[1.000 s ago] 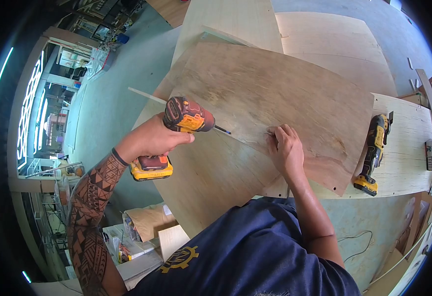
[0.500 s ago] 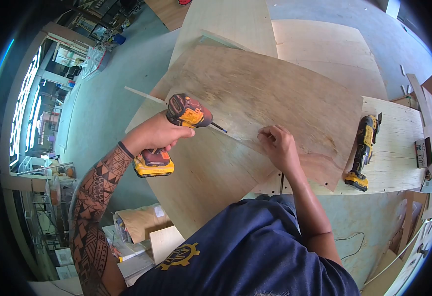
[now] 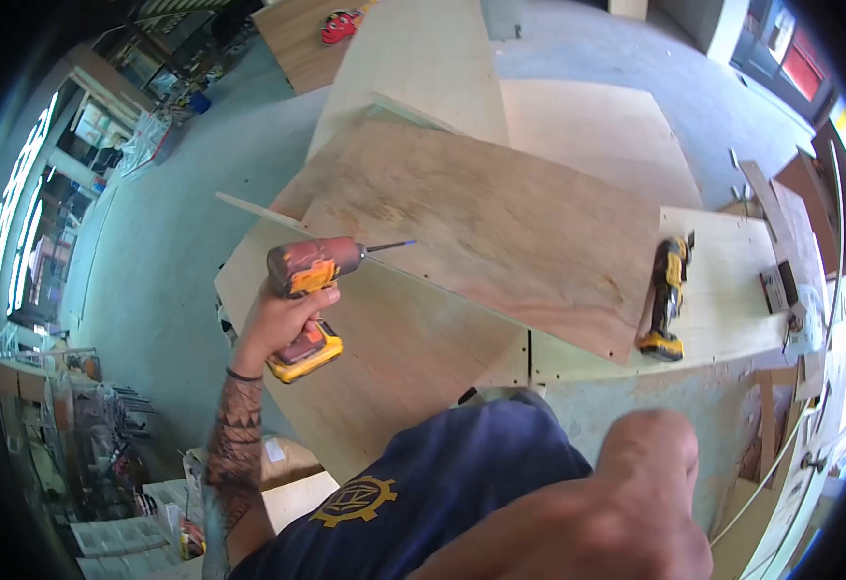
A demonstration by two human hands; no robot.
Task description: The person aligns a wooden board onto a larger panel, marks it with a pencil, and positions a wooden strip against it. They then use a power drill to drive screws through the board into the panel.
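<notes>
My left hand (image 3: 283, 324) grips the handle of a red-and-yellow cordless driver (image 3: 315, 266). Its long bit points right, over a brown plywood sheet (image 3: 500, 222), with a small dark hole in the sheet's near edge below the tip. Large and blurred at the lower right, my right hand (image 3: 640, 474) is raised close to the camera, off the wood; its fingers cannot be made out. A yellow-and-black power tool (image 3: 667, 300) lies on a pale board (image 3: 732, 290) right of the sheet.
Another plywood panel (image 3: 384, 348) lies under the brown sheet, with a thin strip (image 3: 258, 210) sticking out left. More pale boards (image 3: 587, 130) extend behind. A small box (image 3: 778, 288) is at right. A brown paper bag (image 3: 286, 459) and a pale piece stand below left.
My right hand has left the sheet and come up toward the camera. The driver has turned and shifted down-left in view, its bit now nearly level. The whole view has shifted.
</notes>
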